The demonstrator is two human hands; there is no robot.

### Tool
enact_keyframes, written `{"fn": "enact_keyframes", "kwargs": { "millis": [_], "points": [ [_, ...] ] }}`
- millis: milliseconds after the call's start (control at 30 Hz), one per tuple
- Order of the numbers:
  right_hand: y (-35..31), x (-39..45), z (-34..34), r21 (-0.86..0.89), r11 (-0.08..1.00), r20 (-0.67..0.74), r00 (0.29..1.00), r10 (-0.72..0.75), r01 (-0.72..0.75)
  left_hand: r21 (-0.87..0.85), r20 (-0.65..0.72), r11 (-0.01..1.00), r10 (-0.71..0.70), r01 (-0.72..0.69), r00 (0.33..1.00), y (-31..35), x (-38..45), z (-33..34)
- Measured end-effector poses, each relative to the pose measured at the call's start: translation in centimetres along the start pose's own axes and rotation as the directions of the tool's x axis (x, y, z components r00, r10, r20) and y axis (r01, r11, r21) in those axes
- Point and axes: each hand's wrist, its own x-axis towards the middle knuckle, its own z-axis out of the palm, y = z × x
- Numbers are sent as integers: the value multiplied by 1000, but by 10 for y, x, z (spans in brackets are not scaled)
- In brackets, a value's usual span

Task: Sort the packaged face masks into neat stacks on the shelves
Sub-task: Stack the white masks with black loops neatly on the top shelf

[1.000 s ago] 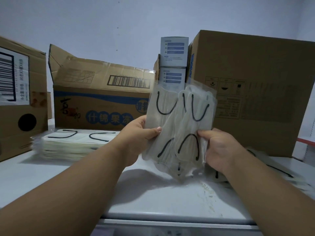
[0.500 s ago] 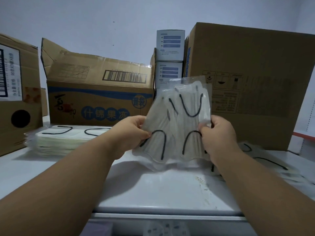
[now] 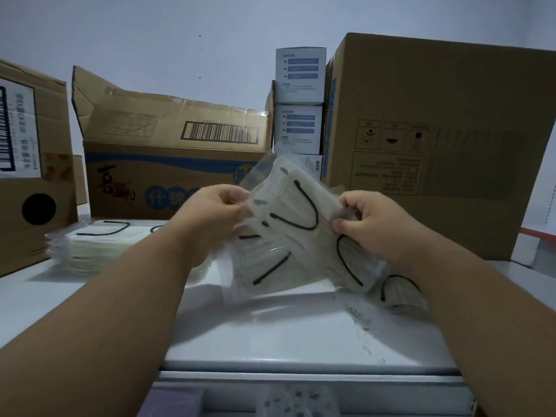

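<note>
Packaged face masks (image 3: 288, 236), a fanned bundle in clear wrappers with black ear loops, hang in our two hands above the white shelf (image 3: 270, 332), tilted so the lower edge drops toward the left. Our left hand (image 3: 210, 218) comes in from the lower left with the forearm stretched forward; its grip is clamped on the bundle's upper left edge, fingers curled over the plastic. Our right hand (image 3: 376, 224) reaches in from the lower right and pinches the upper right edge, thumb in front of the wrappers.

Half a second ago the bundle stood nearly upright between our hands; now it leans over and has spread wider, and both hands have slid up to its top corners.

From the left: a brown carton (image 3: 30, 164) with a barcode label and a round hole stands at the shelf's edge. Beside it a finished stack of masks (image 3: 96, 248) lies flat on the shelf, in front of an open carton (image 3: 168, 164) with blue print, whose contents we cannot see. Small white boxes (image 3: 299, 100) are stacked between that carton and a tall closed carton (image 3: 436, 139). More wrapped masks (image 3: 400, 290) lie loose on the shelf under our right wrist.
</note>
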Motion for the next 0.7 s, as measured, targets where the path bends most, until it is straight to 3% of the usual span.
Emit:
{"fn": "enact_keyframes", "kwargs": {
  "millis": [100,167,233,333,433,500,567,633,700],
  "points": [
    [3,4,-1,-140,990,-179,983,-40,14,-296,-52,952,-101,81,994,-4,4,0],
    [6,2,1,-155,988,-215,975,-57,23,-164,8,985,-47,48,999,-6,1,8],
    [7,-1,6,-142,989,-211,974,-75,46,-50,-19,998,32,-32,999,-9,-1,17],
    [9,-6,9,-50,998,-244,969,-43,32,-53,-114,996,59,-65,992,-15,3,19],
    [12,-11,6,149,986,-298,948,113,-71,-95,-175,994,45,-62,984,-19,7,10],
    [15,-12,6,367,914,-238,932,274,-174,-139,-216,989,27,-58,976,-22,10,5],
    [19,-12,5,611,746,-43,929,367,-266,-158,-222,986,12,-48,975,-25,13,4],
    [19,-13,5,725,614,107,933,344,-310,-176,-184,984,-7,-26,983,-25,14,5],
    [21,-12,6,758,585,92,935,342,-289,-168,-130,986,-17,-5,991,-24,14,4]
  ]
}}
